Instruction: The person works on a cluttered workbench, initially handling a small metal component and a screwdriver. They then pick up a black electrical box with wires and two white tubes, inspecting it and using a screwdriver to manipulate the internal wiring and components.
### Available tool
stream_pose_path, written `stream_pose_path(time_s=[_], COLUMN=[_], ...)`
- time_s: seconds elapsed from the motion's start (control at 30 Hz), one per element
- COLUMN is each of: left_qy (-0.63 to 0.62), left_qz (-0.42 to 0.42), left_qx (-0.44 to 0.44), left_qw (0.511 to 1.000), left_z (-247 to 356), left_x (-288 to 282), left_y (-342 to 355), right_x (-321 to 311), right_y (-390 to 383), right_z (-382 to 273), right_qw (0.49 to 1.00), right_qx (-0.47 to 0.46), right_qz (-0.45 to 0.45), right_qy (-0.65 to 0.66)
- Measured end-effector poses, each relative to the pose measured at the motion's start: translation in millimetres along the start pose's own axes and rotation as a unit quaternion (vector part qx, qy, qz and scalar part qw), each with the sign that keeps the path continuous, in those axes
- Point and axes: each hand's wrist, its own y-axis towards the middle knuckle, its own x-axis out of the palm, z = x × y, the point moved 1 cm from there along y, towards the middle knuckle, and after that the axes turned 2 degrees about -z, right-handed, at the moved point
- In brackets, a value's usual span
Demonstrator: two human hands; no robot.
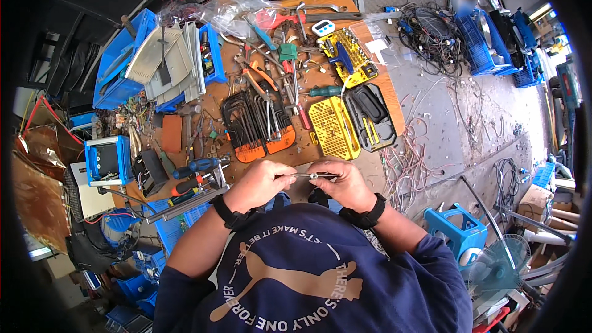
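Close to my body, at the near edge of the workbench, my two hands meet around a small metal part. My left hand (pixel 264 180) is closed, thumb and forefinger pinching one end of a thin metal rod (pixel 301 175). My right hand (pixel 346 184) is closed too, its fingertips at the other end, where a small round silver piece (pixel 314 176) shows. Whether rod and round piece are joined I cannot tell. Just beyond the hands lie a hex key set (pixel 254 120) in a black and orange holder and a yellow bit case (pixel 333 124) with its black lid half.
The workbench (pixel 367 163) also bears pliers (pixel 264 76), a green-handled screwdriver (pixel 325 91), and a yellow socket set (pixel 348 55). Blue-handled tools (pixel 200 164) rest at the left beside a blue crate (pixel 108 160). Loose wires (pixel 413 160) cover the floor at right, near a blue stool (pixel 456 228).
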Motion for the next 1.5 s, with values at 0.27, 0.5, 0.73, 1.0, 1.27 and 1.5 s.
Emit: stream_pose_path(time_s=[0.27, 0.5, 0.73, 1.0, 1.27, 1.5], left_qy=[-0.076, -0.081, -0.078, -0.078, -0.075, -0.103], left_qz=[-0.014, -0.012, -0.037, -0.046, -0.042, -0.03], left_qx=[-0.008, 0.011, -0.004, -0.015, -0.014, -0.03], left_qw=[0.997, 0.997, 0.996, 0.996, 0.996, 0.994], left_z=[4.4, 8.0, 13.2, 18.4, 18.1, 13.3], left_x=[-2.8, -6.0, -8.4, -7.9, -11.4, -9.0], left_y=[-9.6, -17.1, -22.2, -21.3, -20.0, -20.5], right_x=[0.5, 1.4, 2.4, -1.3, -0.1, 1.8], right_y=[1.7, 0.8, -3.2, -5.6, -3.6, -3.2], right_z=[0.1, -10.7, -16.7, -19.2, -21.0, -23.7], right_qw=[0.999, 0.999, 0.996, 0.992, 0.988, 0.984], right_qx=[-0.016, -0.004, 0.022, 0.053, 0.024, 0.053], right_qz=[-0.007, -0.022, -0.028, -0.025, -0.003, -0.006], right_qy=[0.037, 0.037, 0.087, 0.114, 0.156, 0.173])
